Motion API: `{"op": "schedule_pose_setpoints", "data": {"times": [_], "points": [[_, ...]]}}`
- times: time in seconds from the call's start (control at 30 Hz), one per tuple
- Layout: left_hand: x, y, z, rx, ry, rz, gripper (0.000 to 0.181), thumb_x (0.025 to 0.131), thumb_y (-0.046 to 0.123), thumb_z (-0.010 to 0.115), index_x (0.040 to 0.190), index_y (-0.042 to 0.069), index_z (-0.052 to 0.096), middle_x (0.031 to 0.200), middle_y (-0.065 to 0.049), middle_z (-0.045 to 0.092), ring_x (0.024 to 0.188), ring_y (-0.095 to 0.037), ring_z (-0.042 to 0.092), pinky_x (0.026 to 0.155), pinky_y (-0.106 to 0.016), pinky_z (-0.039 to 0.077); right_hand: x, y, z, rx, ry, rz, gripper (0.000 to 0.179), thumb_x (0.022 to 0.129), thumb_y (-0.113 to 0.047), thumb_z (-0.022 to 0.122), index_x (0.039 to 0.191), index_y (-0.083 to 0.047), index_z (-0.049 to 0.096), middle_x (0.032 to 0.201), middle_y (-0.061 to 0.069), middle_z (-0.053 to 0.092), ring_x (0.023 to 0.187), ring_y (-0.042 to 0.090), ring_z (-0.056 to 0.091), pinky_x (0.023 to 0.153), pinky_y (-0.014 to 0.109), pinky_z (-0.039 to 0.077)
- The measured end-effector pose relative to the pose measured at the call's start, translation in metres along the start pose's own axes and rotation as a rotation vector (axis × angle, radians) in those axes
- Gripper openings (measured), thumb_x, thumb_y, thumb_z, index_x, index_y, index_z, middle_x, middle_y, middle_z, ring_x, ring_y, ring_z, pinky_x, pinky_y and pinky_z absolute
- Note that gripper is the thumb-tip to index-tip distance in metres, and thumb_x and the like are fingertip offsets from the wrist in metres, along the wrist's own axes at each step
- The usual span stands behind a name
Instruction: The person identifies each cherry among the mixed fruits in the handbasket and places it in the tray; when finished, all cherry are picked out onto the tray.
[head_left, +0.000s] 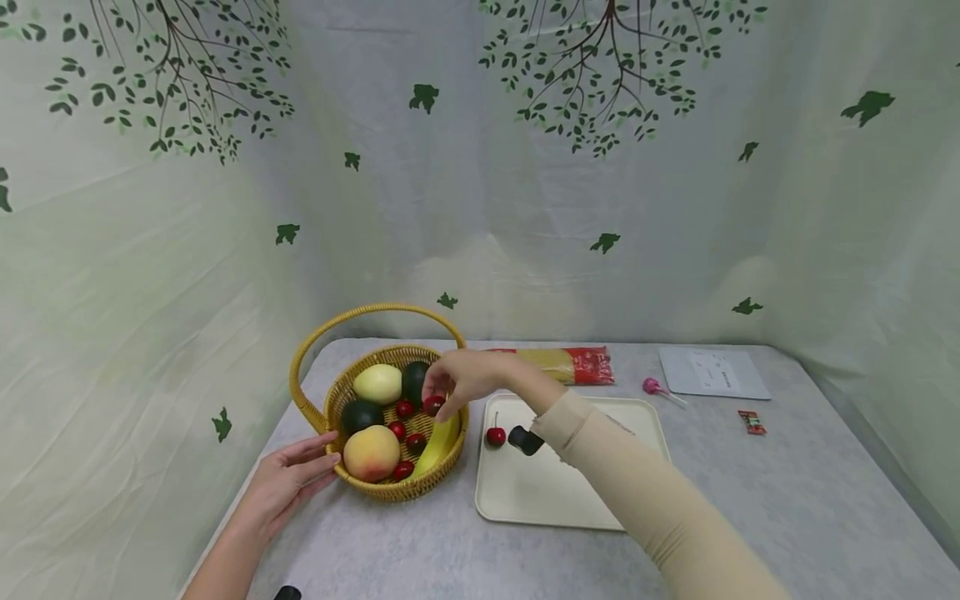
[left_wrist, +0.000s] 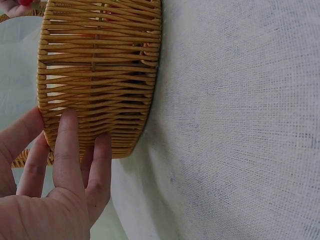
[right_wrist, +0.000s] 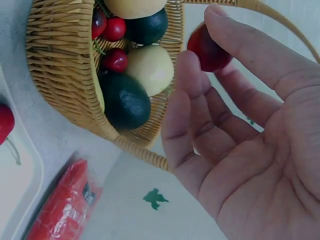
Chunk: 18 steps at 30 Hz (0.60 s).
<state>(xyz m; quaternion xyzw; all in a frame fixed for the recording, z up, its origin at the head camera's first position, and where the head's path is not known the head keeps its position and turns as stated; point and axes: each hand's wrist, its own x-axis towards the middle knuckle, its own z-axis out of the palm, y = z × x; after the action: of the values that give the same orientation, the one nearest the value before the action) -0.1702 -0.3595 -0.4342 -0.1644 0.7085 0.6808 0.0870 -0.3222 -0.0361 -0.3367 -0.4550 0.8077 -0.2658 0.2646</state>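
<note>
A wicker basket [head_left: 390, 490] with a tall arched handle holds several dark green fruits [head_left: 362, 416], a pale yellow fruit [head_left: 378, 384], a peach [head_left: 371, 454], a banana [head_left: 435, 450] and several red cherries [head_left: 402, 471]. Over its right side, my right hand [head_left: 467, 377] pinches a dark red cherry [right_wrist: 207, 50] between thumb and fingertips. My left hand [head_left: 288, 482] rests its extended fingers against the basket's left outer wall and rim, as the left wrist view shows. Another cherry [head_left: 495, 437] with a stem lies on the cream tray [head_left: 540, 508] to the right.
Behind the tray lies a red and yellow plastic packet [head_left: 588, 365], partly hidden by my right arm. Farther right are a pink lollipop [head_left: 652, 385], a grey-white flat board [head_left: 712, 372] and a small red wrapped sweet [head_left: 752, 422]. A leaf-patterned curtain [head_left: 495, 208] surrounds the table.
</note>
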Motion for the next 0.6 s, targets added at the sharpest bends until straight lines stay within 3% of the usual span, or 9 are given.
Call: {"op": "schedule_pose_setpoints", "data": {"times": [0.3, 0.6], "points": [[0.0, 0.0, -0.001, -0.025, -0.014, 0.011, 0.052, 0.1, 0.011, 0.078, 0.15, 0.009, 0.064, 0.147, -0.006, 0.056, 0.108, -0.003, 0.072, 0.097, -0.029, 0.064, -0.037, 0.003, 0.006, 0.002, 0.11, 0.021, 0.033, 0.089, -0.018, 0.091, 0.115, -0.017, 0.071, 0.102, -0.002, 0.068, 0.091, 0.018, 0.063, 0.076, 0.023, 0.056], [0.0, -0.003, 0.0, -0.032, -0.001, -0.005, 0.05, 0.099, 0.011, 0.079, 0.148, 0.011, 0.066, 0.132, 0.002, 0.063, 0.106, -0.004, 0.072, 0.095, -0.029, 0.064, -0.069, 0.038, 0.019, 0.045, 0.226, 0.037, 0.038, 0.088, -0.018, 0.091, 0.118, -0.014, 0.069, 0.108, -0.002, 0.067, 0.09, 0.013, 0.063, 0.079, 0.025, 0.058]]}}
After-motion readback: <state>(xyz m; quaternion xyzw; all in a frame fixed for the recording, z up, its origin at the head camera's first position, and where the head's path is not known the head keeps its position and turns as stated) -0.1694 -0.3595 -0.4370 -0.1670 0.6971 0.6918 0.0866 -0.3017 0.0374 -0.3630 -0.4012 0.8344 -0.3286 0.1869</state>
